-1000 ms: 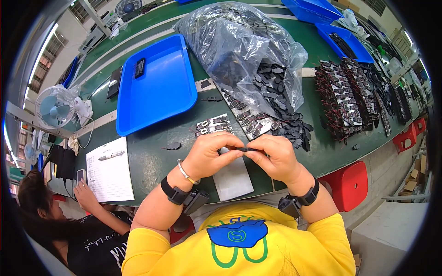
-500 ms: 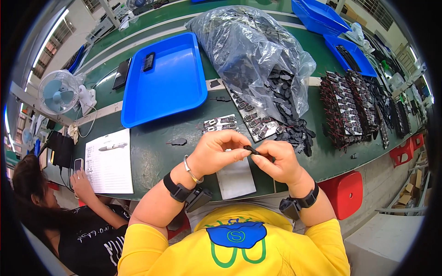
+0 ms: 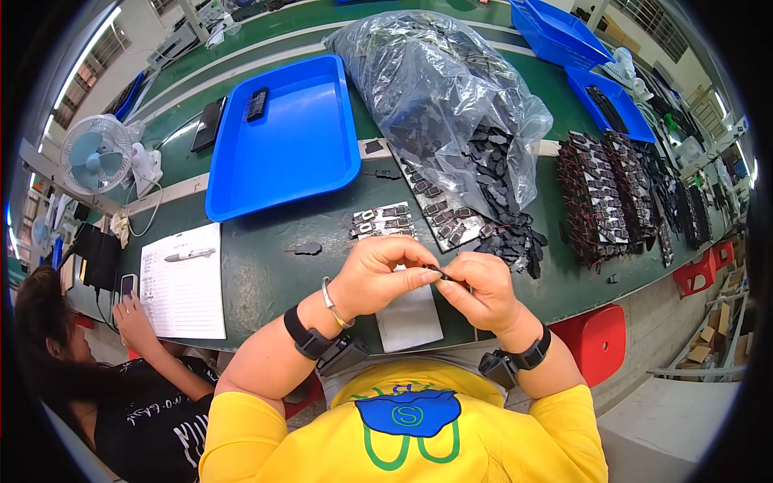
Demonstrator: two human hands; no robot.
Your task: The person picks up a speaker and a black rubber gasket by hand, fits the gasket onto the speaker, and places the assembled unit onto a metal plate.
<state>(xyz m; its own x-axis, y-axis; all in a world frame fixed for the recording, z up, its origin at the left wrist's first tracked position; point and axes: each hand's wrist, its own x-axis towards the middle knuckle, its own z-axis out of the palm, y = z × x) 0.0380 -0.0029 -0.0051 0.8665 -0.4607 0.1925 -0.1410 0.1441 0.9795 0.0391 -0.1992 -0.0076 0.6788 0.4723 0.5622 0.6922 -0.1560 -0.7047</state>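
Observation:
Between my fingertips is a small black plastic part (image 3: 436, 272), mostly covered by the fingers. My left hand (image 3: 378, 278) pinches it from one side, and my right hand (image 3: 481, 291) grips the other end. Below the hands a white sheet or pad (image 3: 409, 324) lies on the green table. Just beyond my left hand is a white strip holding several small black parts (image 3: 382, 220). A longer white board with similar parts (image 3: 451, 219) sits past my right hand, beside a heap of loose black pieces (image 3: 515, 244).
A large clear bag of black pieces (image 3: 439, 105) stands behind. A blue tray (image 3: 290, 153) is at the left, near a lined notebook with a pen (image 3: 183, 298). Bundles of wired parts (image 3: 600, 193) lie at the right. A co-worker (image 3: 68, 346) sits at the left with a phone.
Both hands stay together on the black part, with slight shifts of the fingers. The whole view has shifted slightly to the left.

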